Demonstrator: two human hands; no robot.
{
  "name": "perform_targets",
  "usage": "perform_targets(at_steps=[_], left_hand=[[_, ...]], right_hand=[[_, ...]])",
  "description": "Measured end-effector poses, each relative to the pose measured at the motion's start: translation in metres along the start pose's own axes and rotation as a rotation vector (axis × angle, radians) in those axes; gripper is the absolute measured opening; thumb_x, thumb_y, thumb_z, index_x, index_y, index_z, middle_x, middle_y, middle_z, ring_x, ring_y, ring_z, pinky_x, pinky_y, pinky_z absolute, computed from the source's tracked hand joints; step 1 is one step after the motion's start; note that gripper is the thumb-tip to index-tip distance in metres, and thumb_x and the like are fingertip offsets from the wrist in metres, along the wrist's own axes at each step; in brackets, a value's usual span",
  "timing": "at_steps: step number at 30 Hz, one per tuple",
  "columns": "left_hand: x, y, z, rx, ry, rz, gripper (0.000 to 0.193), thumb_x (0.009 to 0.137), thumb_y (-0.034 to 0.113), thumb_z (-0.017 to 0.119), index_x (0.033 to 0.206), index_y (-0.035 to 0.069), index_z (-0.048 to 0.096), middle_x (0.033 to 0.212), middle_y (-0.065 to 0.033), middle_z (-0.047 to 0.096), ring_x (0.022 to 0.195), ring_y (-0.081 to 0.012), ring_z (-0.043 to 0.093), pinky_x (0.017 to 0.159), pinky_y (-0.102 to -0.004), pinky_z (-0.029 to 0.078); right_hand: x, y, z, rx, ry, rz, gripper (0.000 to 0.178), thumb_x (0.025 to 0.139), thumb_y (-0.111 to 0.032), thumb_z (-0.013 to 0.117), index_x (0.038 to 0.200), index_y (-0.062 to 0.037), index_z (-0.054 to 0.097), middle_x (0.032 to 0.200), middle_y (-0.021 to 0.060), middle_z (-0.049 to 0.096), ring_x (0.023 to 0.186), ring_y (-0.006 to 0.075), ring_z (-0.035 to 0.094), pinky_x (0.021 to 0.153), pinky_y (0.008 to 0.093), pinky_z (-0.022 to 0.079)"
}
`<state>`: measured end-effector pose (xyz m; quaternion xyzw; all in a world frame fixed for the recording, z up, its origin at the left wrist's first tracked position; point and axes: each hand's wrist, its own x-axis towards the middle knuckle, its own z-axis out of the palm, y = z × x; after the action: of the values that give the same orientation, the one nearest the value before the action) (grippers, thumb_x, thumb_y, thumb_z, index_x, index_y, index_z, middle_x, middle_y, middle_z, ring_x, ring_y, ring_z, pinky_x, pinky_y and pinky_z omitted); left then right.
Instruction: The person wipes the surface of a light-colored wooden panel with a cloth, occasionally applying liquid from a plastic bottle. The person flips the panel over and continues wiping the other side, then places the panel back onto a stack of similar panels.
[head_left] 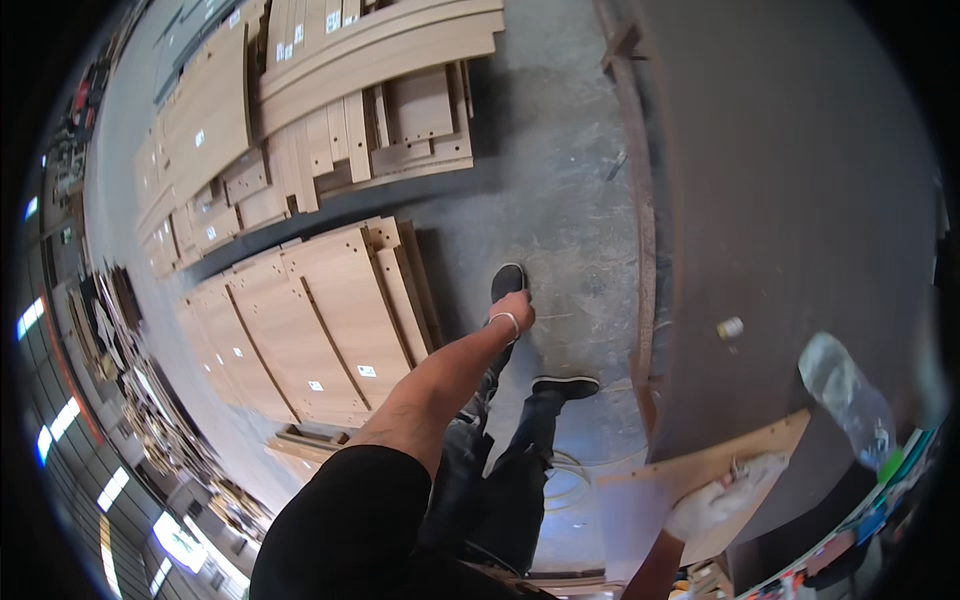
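Note:
My left hand (515,308) is bare, with a pale band at the wrist. It hangs above the concrete floor over my dark shoe, its fingers curled in and nothing showing in them. On my right hand (715,500) is a whitish glove. That hand lies across a light wooden board (640,490), its fingers reaching the board's right edge and appearing to grip it. The fingertips are partly hidden there. The board slants at the near end of a large grey-brown tabletop (780,200), overlapping its edge.
Wooden panels (330,310) are stacked on the floor (560,200) to my left, with a larger stack of boards (380,100) beyond. A clear plastic bottle (848,395) and a small roll (730,328) lie on the tabletop. A pale hose or cable (570,480) coils near my feet.

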<state>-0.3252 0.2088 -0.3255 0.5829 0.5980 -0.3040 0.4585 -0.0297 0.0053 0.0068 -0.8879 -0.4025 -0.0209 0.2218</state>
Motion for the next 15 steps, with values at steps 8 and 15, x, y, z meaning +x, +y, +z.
perform_targets(at_steps=[8, 15], left_hand=[[0.172, 0.069, 0.008, -0.103, 0.100, 0.056, 0.027, 0.096, 0.014, 0.053, 0.116, 0.008, 0.070, 0.120, -0.0185, 0.073, 0.116, -0.0361, 0.070, 0.094, -0.0469, 0.057], [0.338, 0.228, -0.037, -0.188, 0.476, 0.372, 0.023, 0.099, 0.017, 0.050, 0.114, 0.011, 0.067, 0.117, -0.0123, 0.070, 0.111, -0.0325, 0.068, 0.089, -0.0488, 0.056]], right_hand=[[0.012, 0.027, 0.013, -0.188, -0.150, 0.206, 0.080, 0.105, -0.051, 0.051, 0.160, 0.0024, 0.029, 0.164, 0.0248, 0.035, 0.151, 0.0377, 0.038, 0.124, 0.0474, 0.032], [0.052, 0.017, 0.044, -0.351, -0.157, 0.156, 0.075, 0.103, -0.045, 0.054, 0.157, 0.0031, 0.034, 0.162, 0.0246, 0.038, 0.150, 0.0386, 0.038, 0.124, 0.0485, 0.031]])
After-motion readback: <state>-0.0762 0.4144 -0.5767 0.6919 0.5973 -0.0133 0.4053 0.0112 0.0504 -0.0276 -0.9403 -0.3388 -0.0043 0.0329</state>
